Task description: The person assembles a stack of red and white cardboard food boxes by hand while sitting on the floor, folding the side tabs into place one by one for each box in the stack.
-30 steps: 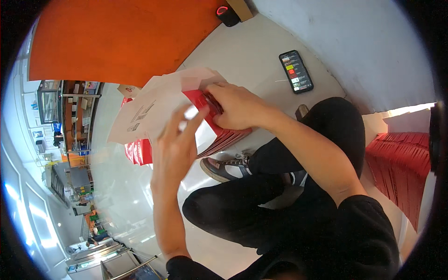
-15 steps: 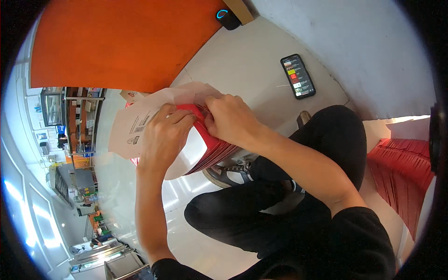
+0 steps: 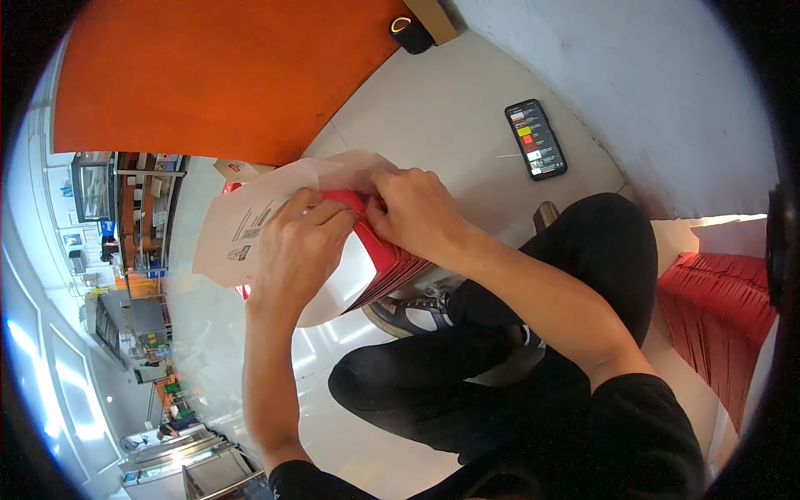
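Observation:
A pale tan cardboard carton blank (image 3: 218,242) with dark print is partly folded in front of me. Under my hands lies a stack of flat red-and-white cartons (image 3: 379,268), its layered red edges facing my shoe. My left hand (image 3: 302,242) is closed, its bent fingers pinching the carton at a red fold. Beside it my right hand (image 3: 414,210) grips the carton's upper edge, thumb and fingertips close to the left hand's. The fingertips partly hide the fold between them.
A phone (image 3: 536,139) with a lit screen lies on the tiled floor. Near the orange panel (image 3: 225,75) stands a small black round speaker (image 3: 410,33) with a glowing ring. Stacked red cartons (image 3: 715,304) stand at right, below a pale wall. My bent legs and a sneaker (image 3: 408,315) are close by.
Both hands keep their hold on the carton with only slight finger movement. The speaker's ring has turned from blue to yellow.

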Available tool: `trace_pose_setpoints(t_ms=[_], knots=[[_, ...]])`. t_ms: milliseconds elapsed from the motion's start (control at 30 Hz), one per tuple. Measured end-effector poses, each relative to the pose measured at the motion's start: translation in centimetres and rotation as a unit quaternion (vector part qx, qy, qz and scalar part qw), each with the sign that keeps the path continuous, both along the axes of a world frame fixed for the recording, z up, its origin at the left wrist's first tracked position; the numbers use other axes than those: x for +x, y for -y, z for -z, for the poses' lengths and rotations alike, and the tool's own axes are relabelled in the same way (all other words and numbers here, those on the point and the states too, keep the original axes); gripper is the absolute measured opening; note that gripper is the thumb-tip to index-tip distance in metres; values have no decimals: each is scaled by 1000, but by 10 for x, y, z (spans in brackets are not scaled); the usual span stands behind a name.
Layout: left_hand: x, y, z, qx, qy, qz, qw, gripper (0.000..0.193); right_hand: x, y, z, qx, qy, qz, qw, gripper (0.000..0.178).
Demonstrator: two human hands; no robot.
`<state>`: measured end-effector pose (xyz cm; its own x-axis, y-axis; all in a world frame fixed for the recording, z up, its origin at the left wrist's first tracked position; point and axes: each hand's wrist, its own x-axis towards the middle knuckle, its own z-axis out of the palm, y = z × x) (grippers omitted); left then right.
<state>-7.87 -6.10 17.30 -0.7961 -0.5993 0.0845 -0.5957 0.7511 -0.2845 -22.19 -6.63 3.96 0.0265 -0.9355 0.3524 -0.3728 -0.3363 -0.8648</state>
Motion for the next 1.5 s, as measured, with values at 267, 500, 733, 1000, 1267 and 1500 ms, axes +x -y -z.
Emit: trace_pose_setpoints(t_ms=[267, 500, 733, 1000, 1267, 1500], knots=[[-2, 13, 8, 111, -27, -55, 992, 10, -6, 6, 2, -3, -6, -43, 999, 14], [19, -6, 22, 51, -187, -128, 973, 15, -14, 4, -13, 42, 32, -90, 995, 26], [101, -71, 35, -89, -217, -489, 840, 25, -4, -10, -19, -56, -58, -45, 996, 23], [111, -66, 51, -113, -266, -431, 855, 23, -7, -6, -29, -27, -115, -35, 992, 20], [127, -67, 65, -97, -294, -443, 841, 11, -4, -2, -35, -27, -122, -56, 991, 16], [203, -76, 87, 78, -586, -503, 631, 22, -5, -3, -39, 84, -77, -88, 990, 26]])
